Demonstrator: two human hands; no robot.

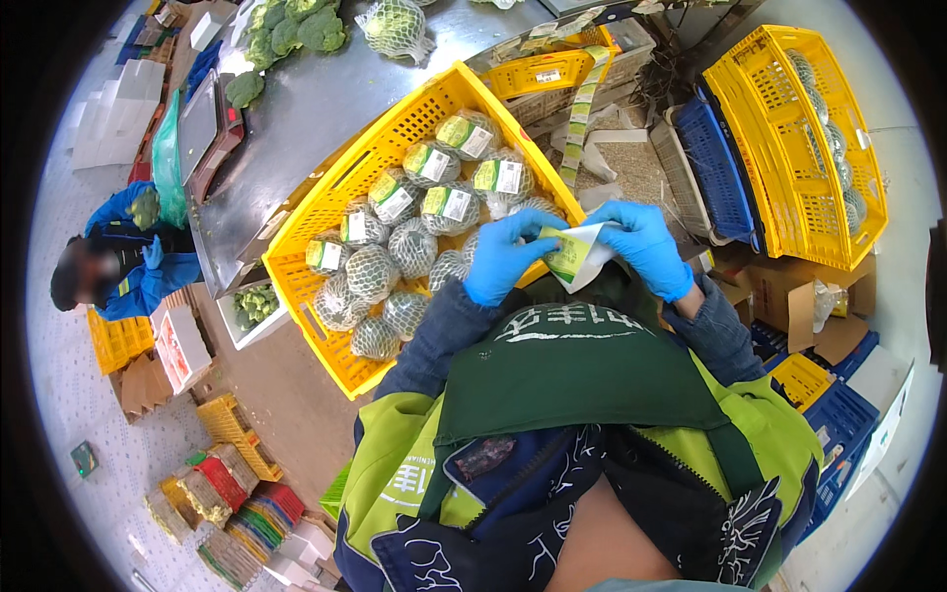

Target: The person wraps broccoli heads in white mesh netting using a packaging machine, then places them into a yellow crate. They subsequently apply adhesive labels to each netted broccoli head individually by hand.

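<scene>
My left hand (pixel 507 255), in a blue glove, pinches the left edge of a green-and-white printed label (pixel 568 255). My gloved right hand (pixel 642 248) grips its other side, where white paper folds over. Both hands are in front of my chest, above the near right edge of a yellow plastic crate (pixel 325 200). Inside the crate lie round produce items in white mesh nets (pixel 372 272). Several netted items toward the far side carry similar green-and-white labels (pixel 447 203); those nearer the front left show none on the sides I see.
A metal table (pixel 318 111) beyond the crate holds broccoli heads (pixel 296 33), a netted vegetable (pixel 394 29) and a scale (pixel 211 133). A label strip (pixel 581 118) hangs behind the crate. Stacked yellow crates (pixel 795 148) stand right; a co-worker (pixel 140 251) is at left.
</scene>
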